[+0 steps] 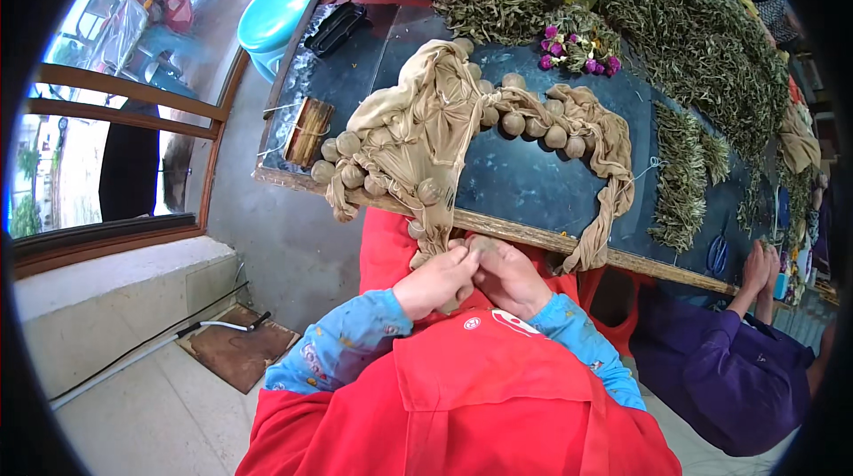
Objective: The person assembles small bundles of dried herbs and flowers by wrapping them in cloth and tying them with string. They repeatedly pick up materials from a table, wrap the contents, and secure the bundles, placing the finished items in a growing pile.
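My left hand (437,282) and my right hand (513,279) meet in front of the table's near edge, fingers closed and pressed together. A small greyish-brown bit shows between the fingertips; what it is I cannot make out. Just beyond my left hand, a strip of tan cloth (435,232) hangs over the edge. It belongs to a large crumpled cloth with several round brown balls (352,176) bunched along it, some seemingly wrapped in it. Another twisted length with more balls (535,127) curves right, and its tail (588,249) drapes over the edge.
A bundle of wooden sticks (308,132) and a black case (336,28) lie on the left of the dark table (524,187). Dried leaves (702,41) and purple flowers (577,51) cover the far right. Blue scissors (717,254) lie near a co-worker's hands (760,267). Blue basins (274,19) stand far left.
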